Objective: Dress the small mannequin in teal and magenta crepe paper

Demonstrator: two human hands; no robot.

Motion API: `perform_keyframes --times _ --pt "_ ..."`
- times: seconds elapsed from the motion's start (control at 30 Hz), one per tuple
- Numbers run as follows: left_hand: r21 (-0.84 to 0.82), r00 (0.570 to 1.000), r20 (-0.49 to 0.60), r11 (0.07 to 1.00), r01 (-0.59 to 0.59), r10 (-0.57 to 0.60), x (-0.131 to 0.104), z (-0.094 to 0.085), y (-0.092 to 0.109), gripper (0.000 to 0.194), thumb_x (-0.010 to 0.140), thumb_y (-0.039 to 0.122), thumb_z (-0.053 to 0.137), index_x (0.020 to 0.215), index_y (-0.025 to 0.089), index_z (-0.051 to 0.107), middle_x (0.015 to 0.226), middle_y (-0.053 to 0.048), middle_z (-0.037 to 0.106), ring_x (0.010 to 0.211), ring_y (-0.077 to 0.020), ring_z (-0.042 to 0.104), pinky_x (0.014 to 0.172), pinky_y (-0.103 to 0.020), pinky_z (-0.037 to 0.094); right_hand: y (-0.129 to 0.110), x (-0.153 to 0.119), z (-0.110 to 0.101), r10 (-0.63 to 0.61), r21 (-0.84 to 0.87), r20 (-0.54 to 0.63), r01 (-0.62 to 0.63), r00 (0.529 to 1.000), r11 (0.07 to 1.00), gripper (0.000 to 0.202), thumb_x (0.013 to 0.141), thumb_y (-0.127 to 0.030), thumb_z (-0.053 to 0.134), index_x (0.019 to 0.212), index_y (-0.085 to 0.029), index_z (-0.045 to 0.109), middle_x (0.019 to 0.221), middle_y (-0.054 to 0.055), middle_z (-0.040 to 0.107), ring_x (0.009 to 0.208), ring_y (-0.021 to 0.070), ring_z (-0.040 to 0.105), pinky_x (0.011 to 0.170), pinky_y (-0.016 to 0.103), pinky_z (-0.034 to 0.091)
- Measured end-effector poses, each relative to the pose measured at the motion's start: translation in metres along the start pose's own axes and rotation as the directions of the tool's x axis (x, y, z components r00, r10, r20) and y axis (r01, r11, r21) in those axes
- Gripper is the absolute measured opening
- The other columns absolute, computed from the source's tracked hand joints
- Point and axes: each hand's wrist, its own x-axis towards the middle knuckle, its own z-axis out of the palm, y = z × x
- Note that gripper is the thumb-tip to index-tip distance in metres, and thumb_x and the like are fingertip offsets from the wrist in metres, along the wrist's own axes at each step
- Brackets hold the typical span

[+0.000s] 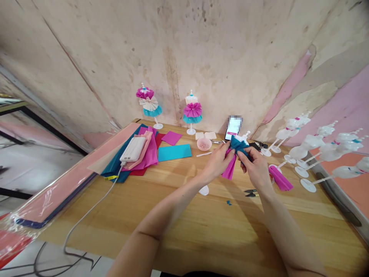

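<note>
Both hands meet at a small white dress-form mannequin (pixel 244 137) near the table's right middle. Dark teal crepe paper (pixel 236 144) is gathered around its torso. My left hand (pixel 219 161) pinches the teal paper from the left, thumb toward me. From the right, my right hand (pixel 256 164) closes its fingers on the gathered paper. Below the teal, a magenta crepe paper strip (pixel 229 170) hangs down. A round white base (pixel 204 190) shows under my left wrist; the mannequin's stem is mostly hidden.
Two dressed mannequins (pixel 192 110) stand by the wall. Several bare mannequins (pixel 314 140) line the right side. A phone (pixel 233 129), pink bowl (pixel 204 144), thread snips (pixel 251 193), magenta roll (pixel 280 178), blue paper (pixel 174 152) and power bank (pixel 133 149) on crepe sheets lie around.
</note>
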Motion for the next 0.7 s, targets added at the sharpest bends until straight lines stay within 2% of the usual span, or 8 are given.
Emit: perform_keyframes --times 0.4,0.7 --pt "-0.17 0.998 0.005 0.983 0.067 -0.068 0.0046 -0.0032 -0.0052 0.023 0.096 0.032 0.042 0.103 0.016 0.057 0.098 -0.006 0.063 0.092 -0.0167 0.057 0.082 -0.028 0.043 -0.0023 0.0002 -0.0045 -0.017 -0.045 0.013 0.017 1.0 0.999 0.025 0.087 -0.045 0.061 0.084 -0.021 0.056 0.054 -0.005 0.051 0.046 0.0093 0.045 0.048 0.024 0.038" --pt "-0.218 0.994 0.045 0.97 0.105 -0.097 0.0022 -0.0013 -0.0004 0.02 0.094 0.033 0.044 0.094 0.017 0.056 0.091 -0.004 0.062 0.084 -0.0153 0.055 0.076 -0.025 0.043 -0.0007 0.0002 -0.0027 -0.006 -0.041 0.005 0.007 1.0 0.999 0.026 0.087 -0.047 0.06 0.082 -0.021 0.057 0.055 -0.005 0.051 0.044 0.0093 0.043 0.044 0.023 0.036"
